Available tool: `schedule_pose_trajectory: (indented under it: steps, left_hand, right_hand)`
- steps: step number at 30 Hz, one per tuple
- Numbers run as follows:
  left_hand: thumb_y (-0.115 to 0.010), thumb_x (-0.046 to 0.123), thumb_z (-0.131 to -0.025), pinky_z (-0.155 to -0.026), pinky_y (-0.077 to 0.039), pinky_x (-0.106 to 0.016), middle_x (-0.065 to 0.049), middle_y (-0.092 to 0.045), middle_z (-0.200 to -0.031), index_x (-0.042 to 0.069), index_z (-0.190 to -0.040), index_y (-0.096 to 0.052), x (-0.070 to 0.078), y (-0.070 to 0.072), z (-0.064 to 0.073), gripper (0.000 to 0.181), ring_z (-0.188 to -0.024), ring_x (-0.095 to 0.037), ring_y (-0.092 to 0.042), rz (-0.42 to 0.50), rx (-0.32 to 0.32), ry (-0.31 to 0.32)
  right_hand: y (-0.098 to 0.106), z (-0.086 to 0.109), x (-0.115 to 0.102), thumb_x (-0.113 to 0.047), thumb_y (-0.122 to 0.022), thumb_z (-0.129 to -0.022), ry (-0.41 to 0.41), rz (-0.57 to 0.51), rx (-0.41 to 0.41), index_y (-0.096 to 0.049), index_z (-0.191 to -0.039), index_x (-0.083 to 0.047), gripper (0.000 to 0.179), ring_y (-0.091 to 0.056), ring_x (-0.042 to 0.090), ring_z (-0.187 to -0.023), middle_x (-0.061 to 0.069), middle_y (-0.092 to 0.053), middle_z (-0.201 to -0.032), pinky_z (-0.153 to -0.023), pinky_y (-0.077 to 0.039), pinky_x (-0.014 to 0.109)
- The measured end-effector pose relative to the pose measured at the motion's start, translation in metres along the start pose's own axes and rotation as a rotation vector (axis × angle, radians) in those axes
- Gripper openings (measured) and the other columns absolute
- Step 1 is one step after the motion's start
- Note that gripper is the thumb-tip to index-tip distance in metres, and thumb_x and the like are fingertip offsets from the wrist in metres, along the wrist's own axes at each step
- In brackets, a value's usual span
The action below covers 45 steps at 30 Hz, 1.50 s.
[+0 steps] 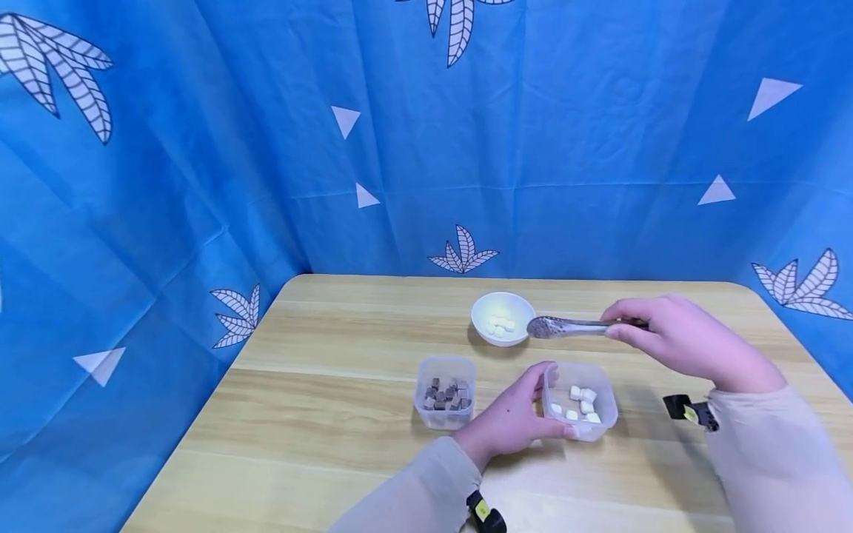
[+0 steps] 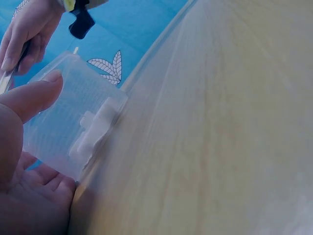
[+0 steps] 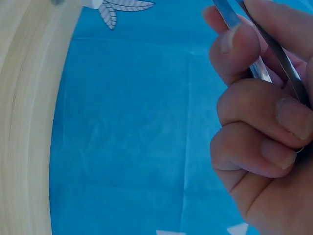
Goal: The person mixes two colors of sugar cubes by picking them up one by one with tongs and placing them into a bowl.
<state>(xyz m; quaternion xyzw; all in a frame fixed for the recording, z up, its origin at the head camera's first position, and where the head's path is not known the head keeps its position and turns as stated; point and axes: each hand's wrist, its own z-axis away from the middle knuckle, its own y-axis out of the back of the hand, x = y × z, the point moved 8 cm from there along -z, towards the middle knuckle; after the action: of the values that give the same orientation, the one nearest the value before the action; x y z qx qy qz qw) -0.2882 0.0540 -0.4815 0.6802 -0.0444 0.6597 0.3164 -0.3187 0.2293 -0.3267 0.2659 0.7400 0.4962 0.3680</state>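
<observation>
Table (image 1: 320,348) below, left fingers (image 1: 537,372) grip a tub (image 1: 594,374) of white cubes (image 1: 587,395), right fingers (image 1: 628,306) tongs (image 1: 560,327).

- To my left, the table (image 1: 320,437) is open from its left edge to the tub of dark cubes (image 1: 445,422).
- That tub stands just beside my left hand (image 1: 509,420), blocking a sideways pass there.
- My left hand closes off the left side of the tub of white cubes (image 1: 580,375); its open top and right side leave room.
- The tongs (image 1: 569,328) in my right hand (image 1: 673,340) bar the strip behind that tub.
- Their tips seem to sit at the bowl (image 1: 489,305)'s right rim, though I can't judge the gap.
- Beyond the far edge, the blue curtain (image 1: 426,163) blocks reach.
</observation>
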Motion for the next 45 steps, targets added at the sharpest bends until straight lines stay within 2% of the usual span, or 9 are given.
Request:
schedule_pose_trajectory:
  steps: [9,15,20,25,28,31,35,40,45]
  left_hand:
    - [-0.090,0.032,-0.075,-0.116,-0.032,-0.044,0.014,-0.046,-0.149,0.028,-0.156,-0.033,0.000,0.000,-0.002,0.099,-0.133,-0.009,-0.047,0.039,-0.007,-0.016]
    - [-0.090,0.034,-0.075,-0.117,-0.031,-0.044,0.013,-0.046,-0.149,0.027,-0.157,-0.031,0.001,-0.001,-0.002,0.102,-0.133,-0.008,-0.046,0.033,-0.008,-0.012]
    - [-0.090,0.034,-0.075,-0.116,-0.032,-0.044,0.013,-0.045,-0.150,0.029,-0.157,-0.032,0.000,-0.003,-0.001,0.101,-0.133,-0.009,-0.047,0.022,-0.010,-0.004]
    - [-0.089,0.035,-0.075,-0.115,-0.034,-0.043,0.014,-0.042,-0.152,0.031,-0.156,-0.032,0.001,-0.003,-0.001,0.099,-0.135,-0.011,-0.046,0.006,-0.009,-0.007]
    - [-0.090,0.035,-0.074,-0.116,-0.033,-0.043,0.014,-0.044,-0.151,0.032,-0.156,-0.031,0.001,-0.002,-0.002,0.101,-0.134,-0.011,-0.047,0.010,-0.005,-0.006]
    - [-0.090,0.034,-0.074,-0.116,-0.033,-0.043,0.014,-0.047,-0.149,0.031,-0.156,-0.032,0.001,-0.001,-0.003,0.101,-0.133,-0.010,-0.048,0.017,-0.006,-0.011]
    - [-0.090,0.033,-0.075,-0.116,-0.032,-0.044,0.014,-0.048,-0.147,0.030,-0.156,-0.033,0.002,0.000,-0.003,0.099,-0.133,-0.010,-0.048,0.020,-0.014,-0.019]
    - [-0.090,0.034,-0.074,-0.116,-0.033,-0.044,0.013,-0.044,-0.151,0.030,-0.156,-0.032,0.002,0.000,-0.003,0.100,-0.133,-0.011,-0.047,0.016,-0.015,-0.016]
    - [-0.090,0.033,-0.074,-0.115,-0.034,-0.040,0.013,-0.041,-0.154,0.032,-0.155,-0.033,0.002,-0.002,-0.002,0.099,-0.134,-0.009,-0.046,0.021,-0.013,-0.010]
  right_hand:
    - [-0.006,-0.043,0.004,-0.028,-0.066,-0.100,0.018,-0.022,-0.039,-0.074,-0.111,-0.018,0.017,-0.057,0.008,-0.073,-0.010,-0.069,-0.092,-0.071,-0.052,0.038]
    - [-0.015,-0.050,0.006,-0.030,-0.068,-0.098,-0.025,0.002,-0.069,-0.074,-0.114,-0.015,0.022,-0.058,0.010,-0.074,-0.008,-0.070,-0.092,-0.073,-0.053,0.040]
    - [-0.012,-0.035,0.007,-0.032,-0.066,-0.099,-0.042,-0.020,-0.060,-0.073,-0.114,-0.016,0.023,-0.058,0.010,-0.075,-0.008,-0.069,-0.092,-0.072,-0.053,0.039]
    - [0.002,0.002,0.007,-0.030,-0.068,-0.098,-0.051,-0.027,-0.052,-0.074,-0.110,-0.020,0.016,-0.058,0.004,-0.077,-0.014,-0.068,-0.094,-0.070,-0.053,0.035]
    - [0.004,0.023,0.007,-0.029,-0.071,-0.096,-0.050,-0.033,-0.095,-0.074,-0.106,-0.025,0.011,-0.053,0.000,-0.069,-0.020,-0.063,-0.086,-0.062,-0.048,0.028]
    - [-0.003,0.034,0.007,-0.032,-0.070,-0.096,-0.052,-0.045,-0.163,-0.073,-0.103,-0.030,0.007,-0.047,-0.001,-0.064,-0.022,-0.058,-0.079,-0.058,-0.041,0.024]
    - [-0.015,0.035,0.002,-0.034,-0.069,-0.097,-0.039,-0.057,-0.229,-0.072,-0.102,-0.034,0.006,-0.049,-0.002,-0.067,-0.023,-0.059,-0.083,-0.060,-0.041,0.024]
    - [-0.030,0.030,-0.006,-0.033,-0.071,-0.094,-0.025,-0.055,-0.281,-0.073,-0.099,-0.033,0.005,-0.054,-0.002,-0.074,-0.023,-0.064,-0.089,-0.067,-0.050,0.030]
    - [-0.043,0.026,-0.007,-0.031,-0.073,-0.092,-0.038,-0.021,-0.299,-0.074,-0.097,-0.029,0.005,-0.056,0.000,-0.075,-0.020,-0.066,-0.090,-0.070,-0.053,0.035]
